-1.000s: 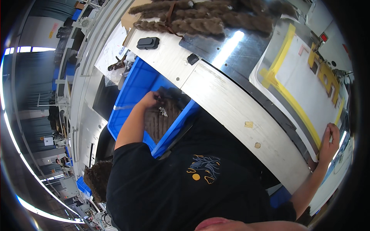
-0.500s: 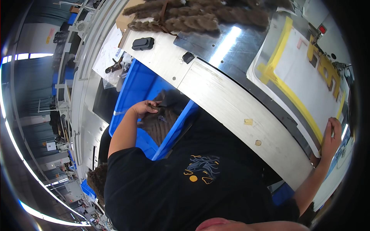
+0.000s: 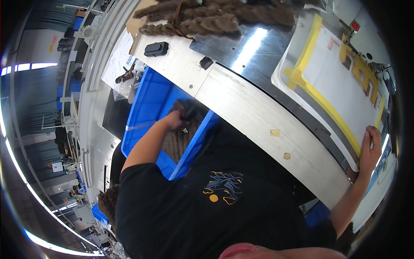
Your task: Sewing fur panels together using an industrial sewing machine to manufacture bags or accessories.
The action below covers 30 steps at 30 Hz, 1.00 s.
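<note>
Inside the blue bin [image 3: 140,105], my left hand [image 3: 173,118] is closed on a piece of brown fur [image 3: 174,144], its fingertips partly hidden in the dark folds. A small silvery bit shows just below those fingers, too small to make out. On the right, my right hand [image 3: 371,144] lies with fingers extended at the edge of a white board [image 3: 330,95] bordered with yellow tape [image 3: 310,43], holding nothing that I can see.
Brown fur strips [image 3: 215,21] lie on a dark metal plate [image 3: 215,47] at the back. A black case [image 3: 156,49] and small black object [image 3: 205,62] sit on the pale table [image 3: 241,116]. Papers [image 3: 114,62] are at left. Yellow cut templates [image 3: 358,69] lie on the board.
My left hand pulled at the fur half a second ago and has since moved right, further into the bin's folds. The view has shifted slightly; my right hand stays at the board's edge.
</note>
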{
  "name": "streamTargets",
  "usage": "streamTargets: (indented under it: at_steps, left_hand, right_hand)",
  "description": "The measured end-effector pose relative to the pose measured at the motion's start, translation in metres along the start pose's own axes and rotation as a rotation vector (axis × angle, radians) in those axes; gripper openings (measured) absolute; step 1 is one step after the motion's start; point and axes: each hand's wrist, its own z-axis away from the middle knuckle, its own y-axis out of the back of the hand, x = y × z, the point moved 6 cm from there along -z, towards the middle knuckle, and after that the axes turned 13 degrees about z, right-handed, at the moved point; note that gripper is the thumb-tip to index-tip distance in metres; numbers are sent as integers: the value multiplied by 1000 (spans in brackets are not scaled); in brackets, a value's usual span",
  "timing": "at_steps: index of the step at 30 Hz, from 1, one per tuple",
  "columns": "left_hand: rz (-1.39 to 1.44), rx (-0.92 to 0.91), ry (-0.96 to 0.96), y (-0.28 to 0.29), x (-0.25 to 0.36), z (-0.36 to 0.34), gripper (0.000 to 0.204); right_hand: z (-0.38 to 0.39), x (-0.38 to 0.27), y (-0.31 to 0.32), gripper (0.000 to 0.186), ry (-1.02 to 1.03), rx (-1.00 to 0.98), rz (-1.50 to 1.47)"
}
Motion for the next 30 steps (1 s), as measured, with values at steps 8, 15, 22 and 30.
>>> streamTargets:
  at_steps: [8, 15, 22, 30]
  left_hand:
    - [550, -264, 245, -6, -42, 29, 25]
    - [436, -502, 152, -20, -9, 44, 33]
    - [34, -136, 71, 92, 41, 105, 34]
    - [-154, 107, -504, 180, 216, 258, 22]
  right_hand:
    - [0, 1, 0, 19, 3, -8, -4]
    - [-1, -4, 1, 19, 12, -25, 45]
    - [-1, -11, 4, 19, -3, -15, 61]
    - [-9, -73, 35, 18, 35, -82, 41]
